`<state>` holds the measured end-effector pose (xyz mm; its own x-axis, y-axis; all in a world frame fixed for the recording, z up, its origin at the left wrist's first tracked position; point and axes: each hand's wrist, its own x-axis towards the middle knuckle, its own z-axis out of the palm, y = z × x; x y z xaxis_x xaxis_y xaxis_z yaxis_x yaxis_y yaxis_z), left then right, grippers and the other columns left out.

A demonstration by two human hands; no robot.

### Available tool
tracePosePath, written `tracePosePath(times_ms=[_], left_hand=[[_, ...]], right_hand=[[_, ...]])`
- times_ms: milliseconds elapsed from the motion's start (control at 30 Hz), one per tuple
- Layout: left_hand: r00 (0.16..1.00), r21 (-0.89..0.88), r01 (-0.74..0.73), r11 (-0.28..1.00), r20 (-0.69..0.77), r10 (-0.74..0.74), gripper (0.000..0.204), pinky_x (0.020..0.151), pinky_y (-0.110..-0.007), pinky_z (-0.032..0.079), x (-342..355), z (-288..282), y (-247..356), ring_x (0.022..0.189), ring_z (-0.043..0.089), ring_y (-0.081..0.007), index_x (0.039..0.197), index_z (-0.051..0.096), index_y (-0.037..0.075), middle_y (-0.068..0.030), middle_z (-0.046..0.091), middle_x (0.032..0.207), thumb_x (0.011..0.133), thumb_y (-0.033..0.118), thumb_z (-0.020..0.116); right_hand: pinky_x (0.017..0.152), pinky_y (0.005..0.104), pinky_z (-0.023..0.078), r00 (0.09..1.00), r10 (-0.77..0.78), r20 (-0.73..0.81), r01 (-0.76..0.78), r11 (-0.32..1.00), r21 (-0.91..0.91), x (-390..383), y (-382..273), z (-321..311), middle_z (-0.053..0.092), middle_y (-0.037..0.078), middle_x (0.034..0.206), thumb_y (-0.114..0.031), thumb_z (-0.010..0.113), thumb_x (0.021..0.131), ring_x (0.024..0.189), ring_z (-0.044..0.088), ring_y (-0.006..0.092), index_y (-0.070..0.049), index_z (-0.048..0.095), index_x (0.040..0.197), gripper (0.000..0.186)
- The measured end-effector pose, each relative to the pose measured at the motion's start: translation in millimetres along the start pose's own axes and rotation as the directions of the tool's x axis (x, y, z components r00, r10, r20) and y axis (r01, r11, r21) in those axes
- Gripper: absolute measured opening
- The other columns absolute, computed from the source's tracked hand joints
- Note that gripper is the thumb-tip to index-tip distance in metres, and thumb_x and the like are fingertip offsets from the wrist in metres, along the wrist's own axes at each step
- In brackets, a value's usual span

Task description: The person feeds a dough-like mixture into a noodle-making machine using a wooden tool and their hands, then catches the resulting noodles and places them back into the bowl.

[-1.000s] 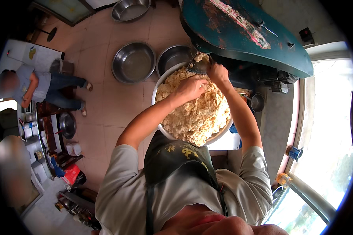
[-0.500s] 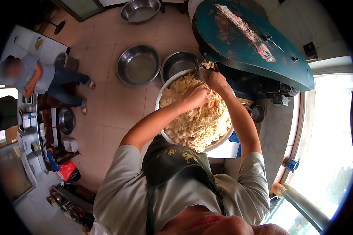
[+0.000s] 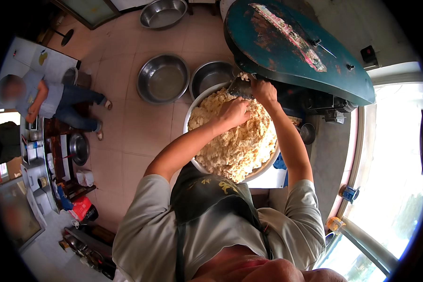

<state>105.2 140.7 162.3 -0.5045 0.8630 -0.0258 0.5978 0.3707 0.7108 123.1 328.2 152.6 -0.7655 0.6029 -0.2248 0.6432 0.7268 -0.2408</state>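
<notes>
Dough: a large, shaggy, pale-yellow heap point(image 3: 239, 150), crumbly rather than smooth, lying in front of you in a wide, round, pale metal bowl point(image 3: 265, 165).
Left hand: your left hand point(image 3: 234, 113) rests on the upper part of the heap, fingers bent and close together; whether they pinch any dough cannot be told.
Right hand: your right hand point(image 3: 264, 91) sits at the far side of the bowl, by the right end of a dark, flat metal piece point(image 3: 241, 88); the fingers look curled, but their hold on it cannot be made out.
Dough lump: a small pale bit point(image 3: 244, 76) at the upper edge of the metal piece.
Machine: a long, teal-painted metal housing point(image 3: 286, 58), worn to rust in patches, overhanging just beyond your right hand.
Basins: two round, grey steel basins on the floor, one point(image 3: 163, 78) left of the bowl, the other point(image 3: 211, 80) behind its rim.
Handling advice: loose crumbs look likely to spill, so gather the dough into firm handfuls with your left hand, steady the right, and keep fingertips clear of the machine.
</notes>
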Motion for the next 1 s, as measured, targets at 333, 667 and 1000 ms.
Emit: tracePosePath(times_ms=[333, 667, 1000], left_hand=[[0.992, -0.020, 0.048, 0.999, -0.114, -0.050, 0.032, 0.074, -0.044, 0.054, 55.3, 3.3, -11.4, 0.087, 0.067, -0.0364, 0.098, 0.065, -0.002, -0.0233, 0.066, 0.101, 0.084, 0.025, 0.072], [0.987, 0.237, -0.149, 0.960, 0.090, 0.132, 0.037, 0.063, -0.036, 0.057, 46.7, 2.9, -8.3, 0.085, 0.063, -0.0306, 0.123, 0.053, -0.004, -0.0262, 0.053, 0.119, 0.093, 0.015, 0.063], [0.808, 0.559, -0.590, 0.583, 0.417, 0.417, 0.051, 0.051, -0.024, 0.054, -48.0, 44.7, 70.9, 0.080, 0.062, -0.0251, 0.129, 0.048, 0.003, -0.0230, 0.054, 0.103, 0.095, 0.038, 0.059]], right_hand=[[0.075, 0.0502, 0.058, 0.997, -0.074, 0.006, 0.074, 0.997, 0.018, 14.7, 36.2, 26.8, 0.069, 0.028, 0.093, -0.054, 0.043, 0.097, 0.089, 0.069, 0.0419, -0.007, 0.073, 0.092, 0.056], [0.070, 0.0463, 0.053, 0.991, -0.106, -0.086, 0.125, 0.958, 0.260, -67.5, 69.5, -23.5, 0.068, 0.024, 0.081, -0.043, 0.061, 0.093, 0.080, 0.066, 0.0440, 0.000, 0.071, 0.093, 0.045], [0.070, 0.0434, 0.050, 0.999, -0.021, -0.037, 0.036, 0.883, 0.469, -112.2, 66.6, -23.0, 0.066, 0.027, 0.080, -0.035, 0.063, 0.095, 0.077, 0.066, 0.0418, 0.006, 0.069, 0.095, 0.041]])
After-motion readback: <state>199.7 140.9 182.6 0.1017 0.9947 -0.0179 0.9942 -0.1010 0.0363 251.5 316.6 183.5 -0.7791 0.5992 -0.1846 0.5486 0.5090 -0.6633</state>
